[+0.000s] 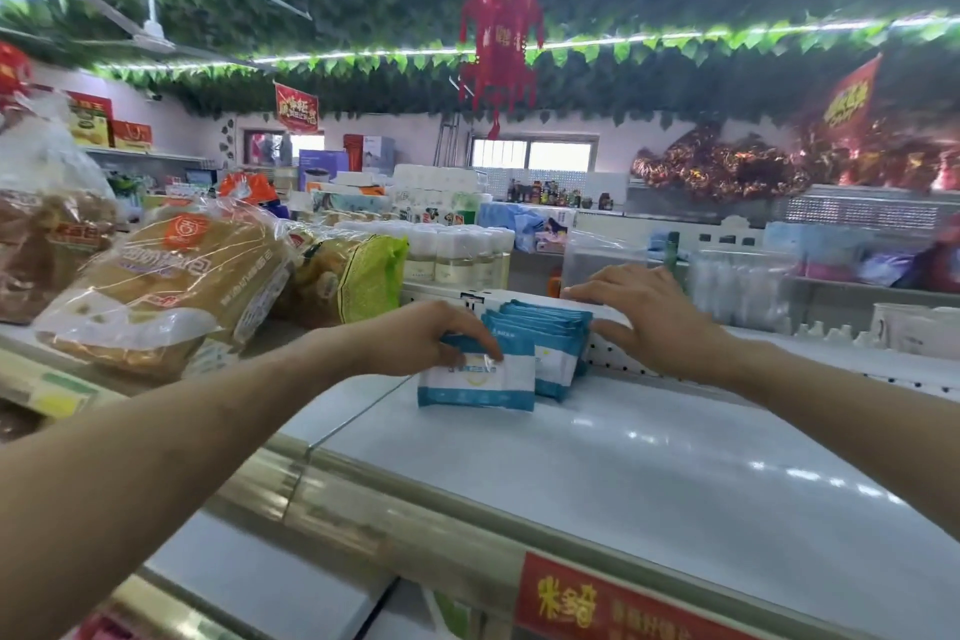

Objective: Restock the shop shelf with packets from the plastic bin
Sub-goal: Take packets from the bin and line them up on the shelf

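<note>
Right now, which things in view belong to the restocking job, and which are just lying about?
In the job: left hand, front blue-and-white packet, row of packets, right hand, white shelf.
Lying about: bagged bread, green packet, bottles, red lantern.

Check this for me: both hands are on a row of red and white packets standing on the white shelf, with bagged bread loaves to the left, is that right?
Not quite: the head view shows the row of packets is blue and white, not red and white. The rest holds: the left hand grips the front packet, the right hand steadies the back of the row on the white shelf, and bagged bread loaves lie to the left.
</note>
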Action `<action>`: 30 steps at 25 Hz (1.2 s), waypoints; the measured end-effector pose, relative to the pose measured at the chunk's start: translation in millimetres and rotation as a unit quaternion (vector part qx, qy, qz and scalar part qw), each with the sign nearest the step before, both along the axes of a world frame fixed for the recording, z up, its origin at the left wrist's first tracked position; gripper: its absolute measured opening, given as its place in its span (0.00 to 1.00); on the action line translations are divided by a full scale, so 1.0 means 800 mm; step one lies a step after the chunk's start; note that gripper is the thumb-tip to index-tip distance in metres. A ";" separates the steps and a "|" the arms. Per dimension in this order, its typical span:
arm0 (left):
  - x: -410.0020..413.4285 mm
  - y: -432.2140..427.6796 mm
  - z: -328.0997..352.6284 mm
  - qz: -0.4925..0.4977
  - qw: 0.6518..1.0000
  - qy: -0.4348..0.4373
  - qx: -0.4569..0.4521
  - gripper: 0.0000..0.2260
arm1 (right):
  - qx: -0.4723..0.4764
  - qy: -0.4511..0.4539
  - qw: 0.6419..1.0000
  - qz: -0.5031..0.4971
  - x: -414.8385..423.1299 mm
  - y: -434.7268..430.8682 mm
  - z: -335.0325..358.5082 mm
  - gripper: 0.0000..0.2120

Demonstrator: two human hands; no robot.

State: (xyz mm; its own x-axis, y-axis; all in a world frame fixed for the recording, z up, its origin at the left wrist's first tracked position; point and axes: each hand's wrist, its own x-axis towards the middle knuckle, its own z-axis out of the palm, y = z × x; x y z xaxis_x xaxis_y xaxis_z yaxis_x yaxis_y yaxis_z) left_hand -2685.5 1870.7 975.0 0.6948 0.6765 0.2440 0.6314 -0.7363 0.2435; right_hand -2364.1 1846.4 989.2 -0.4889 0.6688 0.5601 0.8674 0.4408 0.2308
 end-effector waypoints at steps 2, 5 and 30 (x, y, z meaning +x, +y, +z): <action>0.019 0.017 -0.004 -0.013 0.999 0.021 0.029 0.19 | 0.049 0.032 0.998 0.018 0.015 -0.014 0.010 0.17; 0.044 0.041 -0.010 -0.036 0.997 0.023 0.068 0.19 | 0.086 0.036 0.995 0.025 0.027 -0.037 0.019 0.14; -0.309 -0.275 -0.029 0.388 0.918 0.009 0.080 0.19 | -0.132 -0.104 0.889 0.427 -0.429 -0.072 -0.034 0.21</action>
